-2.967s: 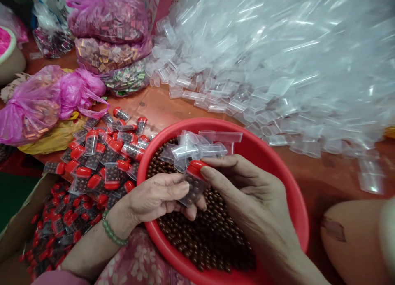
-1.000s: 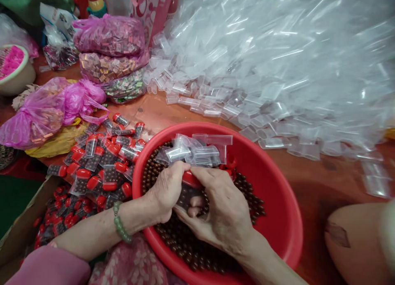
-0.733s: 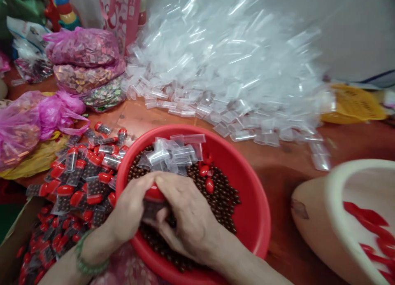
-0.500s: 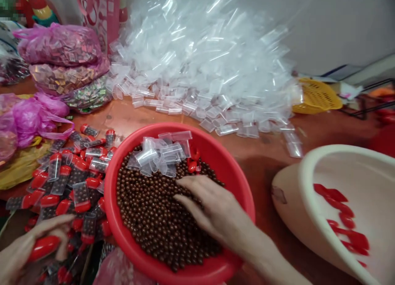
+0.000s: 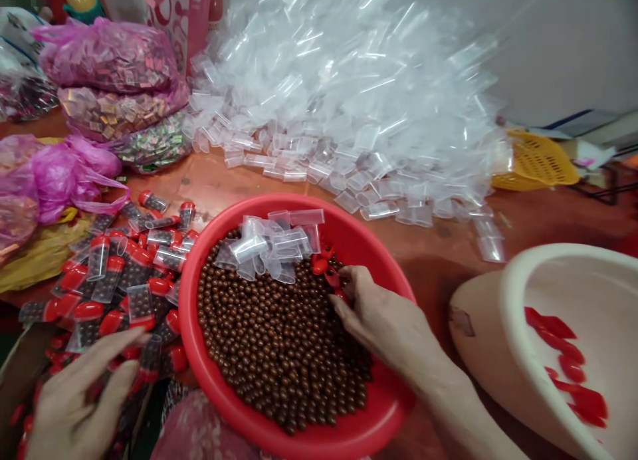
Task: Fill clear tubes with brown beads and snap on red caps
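A red basin (image 5: 393, 260) holds a bed of small brown balls (image 5: 279, 334), with a little heap of clear plastic tubes (image 5: 272, 247) on top. At the basin's right inner side, my right hand (image 5: 383, 320) pinches with thumb and fingers at a red cap (image 5: 333, 278). Another red cap (image 5: 319, 266) lies just beyond the fingertips. My left hand (image 5: 82, 393) is open, fingers apart, over the near edge of a pile of filled tubes with red caps (image 5: 141, 304). It seems to hold nothing.
Behind the basin rises a big heap of clear tubes (image 5: 349, 108). A cream tub (image 5: 478, 314) with red caps (image 5: 591, 401) stands at right, a yellow basket (image 5: 541, 161) beyond. Pink bags of small pieces (image 5: 107, 54) are stacked at back left.
My left hand has let go of a red-capped piece and moved slightly right over the pile. My right hand has shifted from above the brown balls to the red caps and closed there.
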`<act>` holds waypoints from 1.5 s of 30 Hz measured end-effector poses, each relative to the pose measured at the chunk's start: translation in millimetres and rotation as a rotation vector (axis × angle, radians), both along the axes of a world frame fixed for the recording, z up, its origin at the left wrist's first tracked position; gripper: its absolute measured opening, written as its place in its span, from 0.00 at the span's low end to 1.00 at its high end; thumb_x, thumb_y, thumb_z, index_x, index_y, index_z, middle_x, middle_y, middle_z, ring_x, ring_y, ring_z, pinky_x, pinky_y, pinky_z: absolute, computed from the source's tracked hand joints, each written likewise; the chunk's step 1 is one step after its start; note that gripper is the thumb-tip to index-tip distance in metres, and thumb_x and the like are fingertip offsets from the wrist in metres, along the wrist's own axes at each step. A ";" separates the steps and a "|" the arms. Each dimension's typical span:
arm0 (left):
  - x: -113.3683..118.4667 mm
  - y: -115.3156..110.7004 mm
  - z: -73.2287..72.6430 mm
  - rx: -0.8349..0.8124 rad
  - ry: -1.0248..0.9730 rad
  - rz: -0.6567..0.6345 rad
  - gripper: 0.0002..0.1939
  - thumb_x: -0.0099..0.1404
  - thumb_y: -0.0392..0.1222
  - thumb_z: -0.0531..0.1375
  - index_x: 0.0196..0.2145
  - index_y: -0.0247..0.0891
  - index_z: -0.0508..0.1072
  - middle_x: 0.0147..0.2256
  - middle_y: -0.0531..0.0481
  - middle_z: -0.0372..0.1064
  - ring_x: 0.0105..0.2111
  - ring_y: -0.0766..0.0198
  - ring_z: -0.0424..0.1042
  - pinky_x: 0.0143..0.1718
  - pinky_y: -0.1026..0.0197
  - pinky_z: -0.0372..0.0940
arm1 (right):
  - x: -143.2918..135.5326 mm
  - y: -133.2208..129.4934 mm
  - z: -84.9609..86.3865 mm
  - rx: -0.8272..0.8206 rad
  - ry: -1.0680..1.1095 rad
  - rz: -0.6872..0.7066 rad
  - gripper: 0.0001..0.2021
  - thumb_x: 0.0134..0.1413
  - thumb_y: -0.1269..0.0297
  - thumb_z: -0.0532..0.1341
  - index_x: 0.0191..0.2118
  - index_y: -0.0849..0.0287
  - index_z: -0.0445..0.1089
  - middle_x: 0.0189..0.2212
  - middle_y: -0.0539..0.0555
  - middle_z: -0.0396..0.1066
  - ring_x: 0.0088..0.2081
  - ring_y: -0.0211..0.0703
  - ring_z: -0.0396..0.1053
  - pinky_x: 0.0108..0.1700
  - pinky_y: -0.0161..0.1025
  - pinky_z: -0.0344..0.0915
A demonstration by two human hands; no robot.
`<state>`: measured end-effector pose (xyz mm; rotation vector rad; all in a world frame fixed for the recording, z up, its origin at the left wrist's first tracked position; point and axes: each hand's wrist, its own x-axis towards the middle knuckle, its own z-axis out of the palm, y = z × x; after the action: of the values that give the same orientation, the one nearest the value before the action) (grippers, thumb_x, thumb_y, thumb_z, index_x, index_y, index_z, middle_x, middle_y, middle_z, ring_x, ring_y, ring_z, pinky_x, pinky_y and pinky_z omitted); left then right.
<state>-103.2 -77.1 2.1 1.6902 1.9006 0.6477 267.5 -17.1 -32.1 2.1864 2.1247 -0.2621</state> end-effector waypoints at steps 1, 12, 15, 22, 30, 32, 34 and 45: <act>16.1 3.7 2.5 0.028 -0.046 -0.070 0.13 0.63 0.46 0.61 0.46 0.49 0.77 0.44 0.52 0.78 0.42 0.55 0.77 0.46 0.56 0.70 | -2.1 -1.9 4.3 0.029 -0.044 0.003 0.07 0.59 0.65 0.57 0.42 0.60 0.63 0.28 0.56 0.73 0.27 0.50 0.73 0.21 0.37 0.53; 119.6 92.5 -15.5 0.299 0.208 -0.755 0.15 0.65 0.27 0.52 0.46 0.30 0.73 0.46 0.40 0.73 0.48 0.51 0.67 0.52 0.49 0.66 | -48.2 44.2 -1.8 -0.082 0.168 0.546 0.19 0.56 0.81 0.51 0.48 0.59 0.70 0.43 0.59 0.70 0.41 0.46 0.71 0.43 0.43 0.68; 122.9 99.3 -21.0 0.226 0.295 -0.800 0.16 0.63 0.25 0.53 0.48 0.29 0.71 0.49 0.39 0.71 0.51 0.50 0.64 0.54 0.46 0.65 | -39.8 54.2 -1.6 -0.160 0.238 0.623 0.22 0.53 0.82 0.53 0.52 0.56 0.69 0.49 0.56 0.67 0.44 0.42 0.72 0.47 0.38 0.69; 124.7 102.3 -22.1 0.169 0.315 -0.818 0.13 0.63 0.26 0.53 0.44 0.30 0.72 0.48 0.42 0.70 0.52 0.51 0.63 0.55 0.47 0.63 | -34.2 61.7 11.4 -0.346 0.282 0.683 0.21 0.49 0.82 0.56 0.48 0.56 0.69 0.52 0.56 0.65 0.38 0.39 0.73 0.42 0.36 0.69; 122.6 99.3 -22.9 0.178 0.294 -0.834 0.09 0.63 0.25 0.53 0.35 0.32 0.71 0.38 0.44 0.70 0.42 0.55 0.64 0.48 0.52 0.66 | -34.6 56.5 7.5 -0.419 0.172 0.682 0.10 0.47 0.75 0.65 0.37 0.59 0.69 0.40 0.56 0.71 0.33 0.47 0.73 0.33 0.40 0.66; 122.4 100.1 -23.1 0.191 0.290 -0.828 0.08 0.63 0.26 0.54 0.34 0.33 0.71 0.37 0.44 0.70 0.41 0.55 0.65 0.46 0.53 0.67 | -31.6 54.0 6.7 -0.425 0.186 0.671 0.09 0.47 0.73 0.66 0.37 0.59 0.68 0.41 0.56 0.71 0.34 0.46 0.73 0.34 0.39 0.67; 122.0 100.9 -23.3 0.200 0.286 -0.821 0.08 0.64 0.26 0.54 0.32 0.33 0.71 0.36 0.45 0.70 0.39 0.56 0.65 0.43 0.54 0.67 | -29.4 51.7 7.3 -0.427 0.223 0.666 0.09 0.50 0.68 0.66 0.38 0.58 0.68 0.42 0.55 0.72 0.37 0.45 0.73 0.37 0.39 0.67; 120.5 100.8 -23.8 0.209 0.204 -0.816 0.10 0.70 0.35 0.53 0.32 0.34 0.71 0.34 0.47 0.71 0.37 0.58 0.67 0.42 0.57 0.66 | -36.1 27.6 -10.0 -0.259 0.566 0.019 0.14 0.50 0.53 0.63 0.26 0.54 0.59 0.24 0.49 0.66 0.28 0.42 0.63 0.31 0.38 0.57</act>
<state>17.3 23.7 -21.7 2.4994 1.0950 0.3494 231.4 10.5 -42.0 2.1081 2.1852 -1.2049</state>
